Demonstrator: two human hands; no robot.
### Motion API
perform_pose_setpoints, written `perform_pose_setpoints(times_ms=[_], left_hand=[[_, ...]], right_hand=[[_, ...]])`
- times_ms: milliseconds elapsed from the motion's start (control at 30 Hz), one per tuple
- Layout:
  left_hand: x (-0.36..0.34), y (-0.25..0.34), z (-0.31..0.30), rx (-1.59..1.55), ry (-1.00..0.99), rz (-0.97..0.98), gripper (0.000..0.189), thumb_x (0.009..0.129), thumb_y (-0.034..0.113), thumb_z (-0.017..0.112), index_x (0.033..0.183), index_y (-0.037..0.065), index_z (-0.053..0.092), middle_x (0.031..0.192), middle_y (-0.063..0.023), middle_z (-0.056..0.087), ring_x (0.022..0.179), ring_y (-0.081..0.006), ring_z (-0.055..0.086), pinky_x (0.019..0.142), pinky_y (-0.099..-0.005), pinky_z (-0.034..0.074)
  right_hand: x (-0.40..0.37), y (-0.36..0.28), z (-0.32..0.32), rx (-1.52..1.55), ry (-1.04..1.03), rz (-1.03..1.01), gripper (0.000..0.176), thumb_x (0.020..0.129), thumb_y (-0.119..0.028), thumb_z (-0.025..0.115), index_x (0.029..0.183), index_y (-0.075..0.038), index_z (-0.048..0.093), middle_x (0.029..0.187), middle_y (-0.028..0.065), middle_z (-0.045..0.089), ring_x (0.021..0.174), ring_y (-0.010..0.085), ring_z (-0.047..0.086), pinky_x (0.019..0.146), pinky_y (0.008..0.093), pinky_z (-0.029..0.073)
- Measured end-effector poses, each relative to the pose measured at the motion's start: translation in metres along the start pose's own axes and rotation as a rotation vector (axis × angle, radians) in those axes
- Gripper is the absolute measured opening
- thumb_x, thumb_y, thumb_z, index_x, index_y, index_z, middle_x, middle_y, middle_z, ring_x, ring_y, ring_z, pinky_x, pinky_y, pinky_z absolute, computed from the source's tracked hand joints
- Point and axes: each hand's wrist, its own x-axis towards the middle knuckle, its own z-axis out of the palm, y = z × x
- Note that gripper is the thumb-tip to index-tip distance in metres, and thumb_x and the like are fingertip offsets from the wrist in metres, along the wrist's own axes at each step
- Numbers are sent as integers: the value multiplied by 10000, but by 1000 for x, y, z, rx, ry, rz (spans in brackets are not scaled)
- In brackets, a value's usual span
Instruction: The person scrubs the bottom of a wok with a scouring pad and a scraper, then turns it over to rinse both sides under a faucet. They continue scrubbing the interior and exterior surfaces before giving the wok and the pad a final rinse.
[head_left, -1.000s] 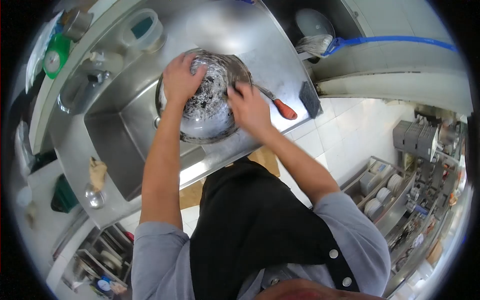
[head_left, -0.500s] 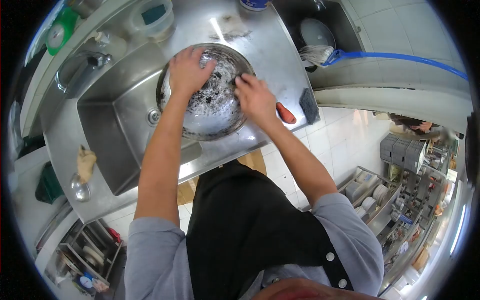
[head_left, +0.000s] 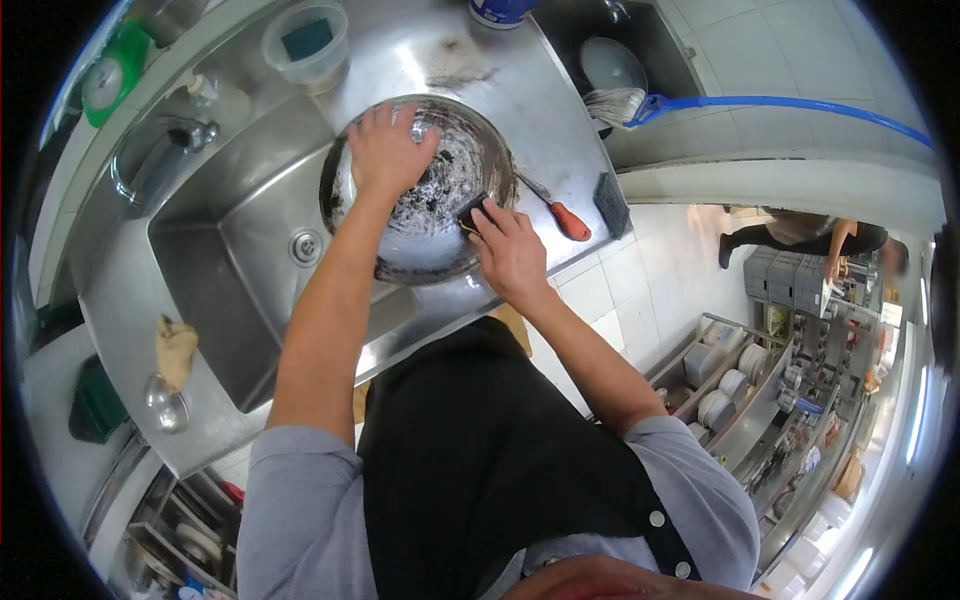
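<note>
A large round metal pan (head_left: 430, 255) with black stains and whitish foam lies on the steel counter, overlapping the sink's right edge. My left hand (head_left: 390, 155) rests on the pan's upper left part with its fingers spread. Between the fingers of my right hand (head_left: 510, 250) is a small dark scrubbing pad (head_left: 472, 209), pressed against the pan's right side. Just right of the pan lies a tool with a red handle (head_left: 570, 222), and beyond it a dark grey scouring pad (head_left: 611, 204) at the counter's edge.
The steel sink (head_left: 225, 270) with its faucet (head_left: 165, 135) is at the left. A plastic tub (head_left: 305, 60), a glove (head_left: 175, 355) and a blue container (head_left: 500, 10) stand around. A blue-handled brush (head_left: 780, 102) spans the upper right. Another person (head_left: 800, 235) is near the shelves (head_left: 740, 400).
My right hand has moved slightly down on the pan, and the dark pad in it now shows. The red-handled tool's shaft is uncovered. Another person has come further into view at the right.
</note>
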Motion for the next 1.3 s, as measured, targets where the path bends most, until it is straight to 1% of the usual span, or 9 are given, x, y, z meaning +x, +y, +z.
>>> perform_pose_setpoints(times_ms=[167, 400, 533, 633, 733, 900, 1067, 1267, 1300], left_hand=[[-2, -1, 6, 37, -2, 8, 683, 1035, 602, 654, 1563, 170, 690, 1662, -179, 599, 1560, -382, 513, 1309, -609, 331], [-1, 1, 6, 12, 1, 4, 690, 1050, 613, 626, 1568, 162, 693, 1654, -188, 589, 1563, -394, 501, 1314, -632, 307], [-1, -3, 11, -1, 17, 23, 694, 1047, 619, 629, 1573, 171, 692, 1655, -190, 585, 1567, -397, 496, 1316, -631, 305], [1, -2, 8, 4, -5, 19, 694, 1044, 616, 631, 1575, 175, 691, 1657, -194, 583, 1567, -395, 497, 1320, -627, 300], [-2, 0, 7, 11, 10, 11, 695, 1044, 613, 627, 1576, 171, 691, 1653, -200, 587, 1568, -395, 497, 1324, -626, 292], [-1, -2, 3, -7, -21, 10, 699, 1047, 608, 620, 1585, 166, 682, 1667, -210, 573, 1583, -398, 479, 1333, -625, 275], [0, 1, 3, 14, -42, -4, 703, 1054, 606, 612, 1601, 168, 665, 1681, -208, 562, 1597, -398, 463, 1337, -633, 267], [-1, -2, 5, 7, -56, 4, 715, 1059, 620, 605, 1617, 175, 650, 1692, -203, 552, 1595, -410, 460, 1337, -649, 258], [-2, -3, 3, 3, -68, 5, 717, 1060, 623, 604, 1619, 176, 649, 1694, -204, 550, 1596, -412, 459, 1337, -650, 258]], right_hand=[[77, 38, 36, -72, 55, 206, 356, 1017, -259, 773, 1326, -85, 796, 1372, 147, 759, 1088, 405, 713, 950, 502, 612], [13, -6, 19, -91, -39, 264, 364, 1031, -287, 761, 1350, -111, 776, 1445, 160, 665, 1218, 417, 678, 874, 534, 640], [105, 38, 29, -81, -147, 351, 344, 1034, -286, 757, 1327, -106, 781, 1414, 158, 660, 1170, 395, 684, 829, 494, 652], [44, 13, 26, -139, 41, 229, 345, 1032, -281, 758, 1325, -101, 781, 1415, 162, 659, 1123, 397, 690, 819, 496, 652], [-8, -20, 11, -107, -62, 289, 339, 1041, -271, 745, 1331, -98, 776, 1413, 170, 660, 1099, 418, 696, 842, 508, 647], [93, 28, 29, -159, -89, 279, 354, 1037, -276, 759, 1358, -128, 777, 1383, 148, 679, 1108, 396, 706, 866, 506, 655], [5, -14, 17, -150, -39, 242, 342, 1079, -317, 694, 1355, -134, 777, 1341, 165, 712, 1113, 440, 704, 893, 554, 643], [129, 47, 29, -84, -263, 370, 370, 1043, -301, 746, 1372, -133, 770, 1367, 144, 681, 1128, 411, 698, 896, 545, 641], [117, 45, 32, -97, -189, 329, 368, 1041, -298, 748, 1368, -131, 771, 1369, 140, 675, 1127, 406, 699, 898, 539, 641]])
